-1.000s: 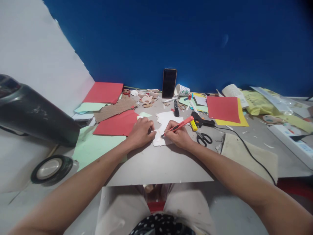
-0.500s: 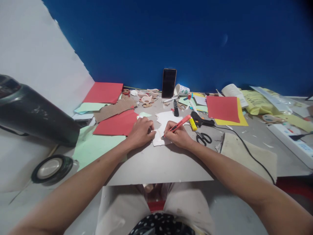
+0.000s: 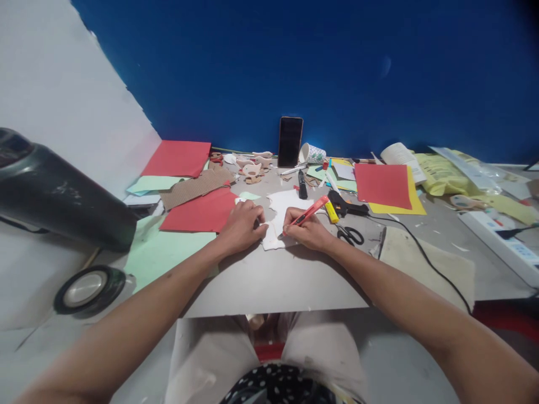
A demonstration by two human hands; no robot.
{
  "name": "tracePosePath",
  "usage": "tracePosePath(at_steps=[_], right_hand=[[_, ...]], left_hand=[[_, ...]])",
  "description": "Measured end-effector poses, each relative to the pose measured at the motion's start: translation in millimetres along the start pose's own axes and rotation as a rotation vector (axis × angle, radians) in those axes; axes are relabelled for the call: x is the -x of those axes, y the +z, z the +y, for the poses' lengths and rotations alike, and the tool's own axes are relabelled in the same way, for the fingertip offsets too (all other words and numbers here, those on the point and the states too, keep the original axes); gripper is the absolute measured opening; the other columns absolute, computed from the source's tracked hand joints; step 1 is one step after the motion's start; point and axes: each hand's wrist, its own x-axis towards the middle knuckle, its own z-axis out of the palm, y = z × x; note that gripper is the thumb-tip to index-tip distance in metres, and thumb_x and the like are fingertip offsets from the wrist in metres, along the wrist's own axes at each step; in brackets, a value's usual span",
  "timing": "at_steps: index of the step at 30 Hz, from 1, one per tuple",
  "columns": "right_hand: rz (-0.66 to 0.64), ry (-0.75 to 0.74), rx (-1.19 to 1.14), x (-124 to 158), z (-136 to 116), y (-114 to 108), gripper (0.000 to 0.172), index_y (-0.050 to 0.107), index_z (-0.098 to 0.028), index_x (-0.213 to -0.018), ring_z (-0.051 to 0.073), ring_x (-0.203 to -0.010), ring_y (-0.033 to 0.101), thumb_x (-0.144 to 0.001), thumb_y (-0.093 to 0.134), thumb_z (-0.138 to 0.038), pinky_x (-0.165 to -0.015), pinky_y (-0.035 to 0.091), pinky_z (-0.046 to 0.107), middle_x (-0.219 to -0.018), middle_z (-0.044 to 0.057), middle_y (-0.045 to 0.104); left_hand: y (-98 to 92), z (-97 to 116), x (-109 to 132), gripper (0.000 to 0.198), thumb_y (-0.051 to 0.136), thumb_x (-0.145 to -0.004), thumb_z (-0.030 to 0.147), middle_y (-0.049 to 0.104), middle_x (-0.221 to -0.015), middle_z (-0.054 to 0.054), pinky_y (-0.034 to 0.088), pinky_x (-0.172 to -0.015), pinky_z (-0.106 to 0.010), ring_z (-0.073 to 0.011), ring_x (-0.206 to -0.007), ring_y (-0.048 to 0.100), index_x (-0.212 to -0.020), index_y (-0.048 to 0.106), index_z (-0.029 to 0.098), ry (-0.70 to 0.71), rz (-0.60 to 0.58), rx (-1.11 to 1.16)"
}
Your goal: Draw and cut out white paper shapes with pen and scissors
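Note:
A torn-edged white sheet [image 3: 285, 203] lies on the table in front of me, with a faint orange line on its near part. My left hand [image 3: 243, 225] bears down on the sheet's left side, fingers curled and thumb pointing right. In my right hand [image 3: 309, 231] is a red utility knife [image 3: 312, 210], gripped like a pen. Its tip meets the sheet close to the orange line, just right of my left thumb. Black-handled scissors [image 3: 350, 235] and a yellow marker-like stick [image 3: 331, 212] lie right of my right hand.
A black glue gun [image 3: 345, 205] trails its cord rightward past a beige cloth [image 3: 429, 264]. A phone [image 3: 290, 141] stands against the blue wall near a paper cup [image 3: 312, 153]. Red paper [image 3: 197, 212], bird cutouts [image 3: 251, 169] and a dark bottle [image 3: 63, 191] are left; a power strip [image 3: 501, 241] is right.
The knife tip has shifted very slightly on the sheet, with the right hand moving a little. My left hand keeps its place. The whole view has tilted slightly.

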Motion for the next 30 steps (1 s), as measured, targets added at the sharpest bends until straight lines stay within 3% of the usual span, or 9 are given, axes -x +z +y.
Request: tracePosePath(at_steps=[9, 16, 30], right_hand=[[-0.022, -0.002, 0.02, 0, -5, 0, 0.007, 0.053, -0.02, -0.069, 0.014, -0.064, 0.047, -0.074, 0.057, -0.023, -0.061, 0.035, 0.027, -0.066, -0.003, 0.053], [-0.084, -0.011, 0.046, 0, -8, -1, 0.006, 0.052, -0.021, -0.071, 0.014, -0.064, 0.044, -0.074, 0.056, -0.023, -0.06, 0.033, 0.027, -0.066, -0.003, 0.051], [-0.161, -0.052, 0.072, 2, -3, -7, 0.007, 0.054, -0.02, -0.073, 0.013, -0.064, 0.045, -0.079, 0.058, -0.021, -0.06, 0.033, 0.026, -0.069, -0.003, 0.053]], left_hand=[[-3.7, 3, 1, 0.01, 0.059, -0.086, 0.032, 0.055, -0.095, -0.008, 0.042, -0.083, -0.043, -0.0292, -0.098, 0.049, -0.083, 0.057, 0.023, -0.011, -0.02, -0.003], [-7.2, 8, 1, 0.025, 0.067, -0.081, 0.044, 0.054, -0.093, -0.008, 0.042, -0.083, -0.043, -0.0301, -0.097, 0.049, -0.081, 0.055, 0.023, 0.012, -0.028, -0.055], [-7.9, 9, 3, 0.025, 0.067, -0.081, 0.045, 0.055, -0.098, -0.009, 0.042, -0.084, -0.043, -0.0303, -0.099, 0.049, -0.084, 0.056, 0.022, -0.002, -0.039, -0.053]])
